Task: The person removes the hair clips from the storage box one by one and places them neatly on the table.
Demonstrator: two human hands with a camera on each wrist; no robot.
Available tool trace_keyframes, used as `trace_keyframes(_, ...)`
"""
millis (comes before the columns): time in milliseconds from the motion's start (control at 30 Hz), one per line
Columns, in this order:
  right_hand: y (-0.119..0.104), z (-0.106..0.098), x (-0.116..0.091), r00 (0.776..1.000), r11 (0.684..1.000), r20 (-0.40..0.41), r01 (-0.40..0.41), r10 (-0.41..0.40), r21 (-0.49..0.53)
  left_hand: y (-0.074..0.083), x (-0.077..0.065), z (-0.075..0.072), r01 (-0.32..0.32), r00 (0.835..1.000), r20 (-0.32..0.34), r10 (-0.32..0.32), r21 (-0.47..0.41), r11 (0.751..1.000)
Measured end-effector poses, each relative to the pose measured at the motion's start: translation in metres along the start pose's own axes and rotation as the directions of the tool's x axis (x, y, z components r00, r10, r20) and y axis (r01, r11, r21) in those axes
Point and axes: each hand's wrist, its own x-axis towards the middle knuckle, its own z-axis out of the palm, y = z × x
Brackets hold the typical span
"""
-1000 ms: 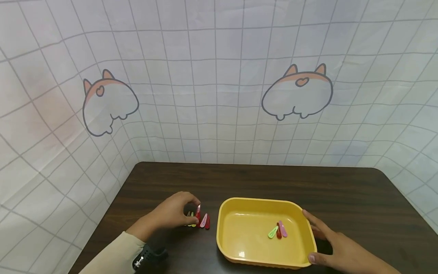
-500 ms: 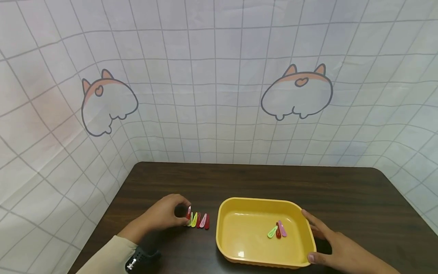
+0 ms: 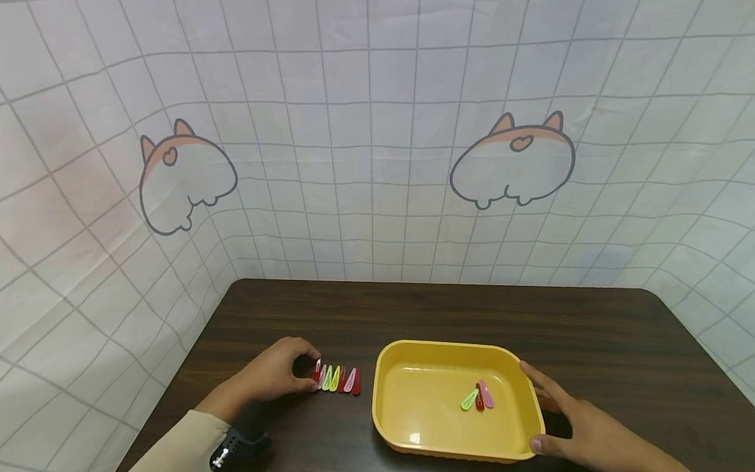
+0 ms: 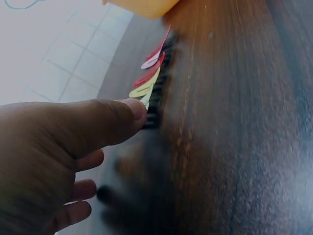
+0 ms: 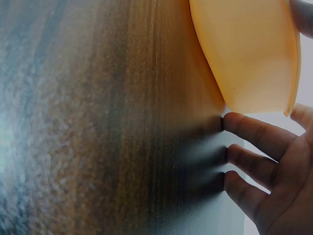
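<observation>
In the head view my left hand (image 3: 277,372) pinches a red hair clip (image 3: 317,371) lengthwise between thumb and index finger. It is the left end of a row of several snap hair clips on the table, in pink, green, yellow-green (image 3: 335,379) and red. The left wrist view shows part of the row (image 4: 145,88) past my thumb, which hides the held clip. My right hand (image 3: 580,426) rests against the right side of a yellow tray (image 3: 436,448), thumb and index finger touching its rim. Its other fingers (image 5: 252,164) reach straight to the tabletop.
Inside the tray, toward its right, lie a green clip (image 3: 469,400), a red clip (image 3: 480,397) and a purple clip (image 3: 487,394). The dark wooden table (image 3: 436,308) ends against a white gridded cloth (image 3: 354,164). A black watch (image 3: 236,446) is on my left wrist.
My left hand has moved left along the row, and a pink clip now shows just right of its fingers. My right hand and the tray have stayed in place.
</observation>
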Motion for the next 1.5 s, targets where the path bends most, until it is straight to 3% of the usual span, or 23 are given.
trace_keyframes(233,0.0000,0.0006,-0.0003,1.000,1.000,-0.004,-0.002,0.002,-0.014,-0.0024,-0.0043,-0.0013,-0.031,0.999,0.019,0.031,-0.018,0.999)
trace_keyframes(633,-0.0008,0.0025,-0.0005,0.999,0.999,0.001,-0.036,0.036,-0.009,-0.0063,-0.0057,0.0000,0.001,0.998,0.069,0.001,-0.032,0.999)
trace_keyframes(1033,-0.0008,0.0043,-0.0021,1.000,1.000,-0.005,-0.013,0.013,-0.006,-0.0067,-0.0052,-0.0022,0.009,0.995,0.099,-0.005,-0.035,0.999)
trace_keyframes(1500,-0.0010,0.0057,-0.0028,1.000,1.000,-0.013,-0.014,0.014,-0.023,0.0033,-0.0031,-0.0091,0.017,0.994,0.107,-0.014,-0.019,1.000)
